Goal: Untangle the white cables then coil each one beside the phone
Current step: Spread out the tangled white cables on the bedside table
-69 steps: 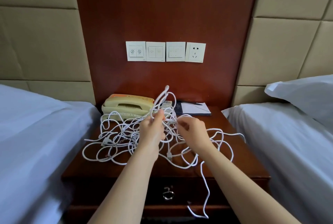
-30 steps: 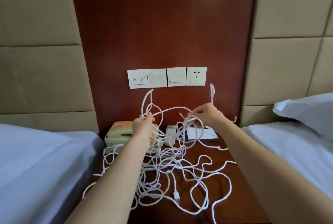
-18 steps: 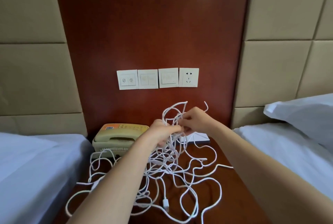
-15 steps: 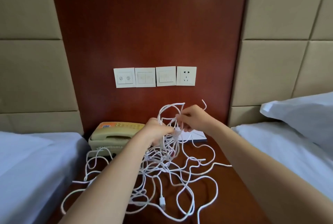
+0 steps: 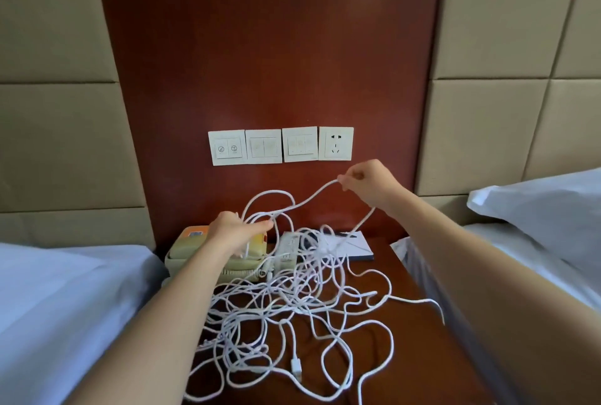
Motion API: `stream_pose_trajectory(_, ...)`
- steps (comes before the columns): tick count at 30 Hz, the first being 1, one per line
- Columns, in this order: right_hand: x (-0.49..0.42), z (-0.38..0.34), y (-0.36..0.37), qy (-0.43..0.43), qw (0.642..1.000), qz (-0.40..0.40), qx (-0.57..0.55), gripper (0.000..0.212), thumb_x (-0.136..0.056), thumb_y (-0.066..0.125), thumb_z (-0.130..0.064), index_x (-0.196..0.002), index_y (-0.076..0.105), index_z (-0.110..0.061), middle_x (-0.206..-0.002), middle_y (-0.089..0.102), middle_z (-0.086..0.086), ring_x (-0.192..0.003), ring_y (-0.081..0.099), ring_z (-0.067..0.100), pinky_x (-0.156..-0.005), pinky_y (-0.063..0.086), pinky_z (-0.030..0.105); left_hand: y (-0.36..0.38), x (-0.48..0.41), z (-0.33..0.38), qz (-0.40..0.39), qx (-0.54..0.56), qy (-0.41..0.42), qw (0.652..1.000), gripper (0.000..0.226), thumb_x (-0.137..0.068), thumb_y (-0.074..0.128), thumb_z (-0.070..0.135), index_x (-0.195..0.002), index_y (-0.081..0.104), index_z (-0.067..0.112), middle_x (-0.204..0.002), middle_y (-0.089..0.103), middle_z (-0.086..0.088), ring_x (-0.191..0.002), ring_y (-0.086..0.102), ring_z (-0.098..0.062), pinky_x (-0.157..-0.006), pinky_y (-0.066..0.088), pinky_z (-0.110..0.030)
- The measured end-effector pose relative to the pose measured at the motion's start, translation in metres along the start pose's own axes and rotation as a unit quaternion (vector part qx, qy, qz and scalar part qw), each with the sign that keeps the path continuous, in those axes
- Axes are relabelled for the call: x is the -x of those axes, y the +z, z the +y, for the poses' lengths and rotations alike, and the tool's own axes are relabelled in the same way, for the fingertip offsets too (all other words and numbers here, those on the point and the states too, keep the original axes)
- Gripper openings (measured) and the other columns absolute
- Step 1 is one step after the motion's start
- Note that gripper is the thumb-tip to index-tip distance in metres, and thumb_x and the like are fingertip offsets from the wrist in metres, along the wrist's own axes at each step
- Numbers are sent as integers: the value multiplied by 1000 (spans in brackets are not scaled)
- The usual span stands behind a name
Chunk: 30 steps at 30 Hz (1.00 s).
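Since these cords are thin, limp and almost weightless, I judge that nothing here wants force, only patience. The dark reddish wooden nightstand (image 5: 413, 333) carries everything. The tangle of thin white cables (image 5: 279, 303) sprawls across it in front of the beige corded desk phone (image 5: 182, 255) and out to that phone's right, some loops reaching right up to its front edge. My left hand (image 5: 234, 232) is just above the phone, fingers curled loosely on a small bunch of loops lifted off the heap. My right hand (image 5: 367, 181) is raised higher, up and to the right of the phone, thumb and fingertips pinching one single strand (image 5: 309, 201) that runs slack from that bunch to my pinch. Smooth sheathing like this will slide through a light grip (handy for feeding a length through, bad if I yank, since a pull on the middle only tightens the crossings). I think the better hold is near an end. One small white plug (image 5: 296, 365) lies free at the front of the heap, well forward of the phone, and working back from it should free one cable whole. No coil lies beside the phone yet.
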State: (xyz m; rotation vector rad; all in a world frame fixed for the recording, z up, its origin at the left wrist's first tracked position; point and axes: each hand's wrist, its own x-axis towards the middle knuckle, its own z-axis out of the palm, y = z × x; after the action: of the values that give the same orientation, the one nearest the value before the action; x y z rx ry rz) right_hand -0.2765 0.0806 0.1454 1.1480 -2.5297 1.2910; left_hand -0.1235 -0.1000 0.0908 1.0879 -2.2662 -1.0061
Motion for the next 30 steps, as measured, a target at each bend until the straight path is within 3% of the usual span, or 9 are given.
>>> stream_pose_trajectory(2,-3,-12,-3,-33,999,9,19,26,-93,58,-24,-71,66,-11,-57,51,0,-47,36,11,-38,27,10,-4,0,6,-24,85,7,996,46,-77,73,48,-81,54,7,-120,60,-26,-48,44,-16,-45,32,-25)
stream_pose_trajectory(4,-5,-27,-6,-61,998,5,8,25,-93,57,-22,-76,68,-9,-59,52,-2,-45,35,10,-36,27,9,-4,0,17,-32,209,-3,977,39,-81,71,41,-82,56,5,-91,65,-20,-42,36,-12,-41,28,-20)
stream_pose_trajectory(6,-5,-41,-7,-80,997,0,-15,25,-94,54,-18,-79,69,-6,-57,49,-8,-42,33,11,-36,26,10,-3,5,34,-52,339,-18,939,31,-88,65,32,-75,53,6,-64,45,-4,-38,30,-8,-34,23,-16)
stream_pose_trajectory(10,-4,-67,-1,-86,992,-29,-91,28,-94,51,-15,-71,67,-16,-48,34,-1,-42,25,15,-39,24,22,0,21,64,-72,490,-20,868,31,-88,66,29,-73,49,8,-59,32,1,-34,23,-5,-31,18,-15)
stream_pose_trajectory(15,13,-79,12,-172,980,-81,-59,39,-92,52,-11,-55,56,-23,-39,39,-12,-39,32,5,-42,26,14,5,41,78,-125,561,-27,818,35,-83,66,45,-76,55,13,-57,29,3,-38,22,-5,-32,18,-17)
stream_pose_trajectory(18,22,-75,16,-207,969,-136,-1,29,-93,51,-11,-65,58,-11,-52,48,-11,-44,37,2,-48,30,15,5,42,80,-111,550,-26,827,22,-88,62,31,-73,57,15,-55,36,2,-36,32,-6,-32,21,-16)
stream_pose_trajectory(22,28,-60,14,-189,967,-171,11,38,-96,52,-24,-60,52,-11,-51,44,-3,-43,37,6,-48,31,19,5,36,78,-34,485,-33,873,19,-91,52,17,-72,50,13,-63,49,-3,-47,46,-11,-39,35,-17)
stream_pose_trajectory(26,27,-26,6,-134,973,-187,18,43,-94,55,-34,-61,46,-9,-51,48,7,-48,44,18,-51,38,17,-1,19,59,9,502,-42,864,22,-94,48,15,-72,44,11,-58,31,-1,-30,27,-5,-34,19,-10)
stream_pose_trajectory(30,24,16,4,-90,977,-191,24,38,-94,57,-29,-66,52,-2,-55,41,2,-52,41,12,-52,35,19,-23,3,18,68,462,-66,882,17,-94,47,13,-79,48,8,-64,38,-3,-25,26,-4,-34,19,-11)
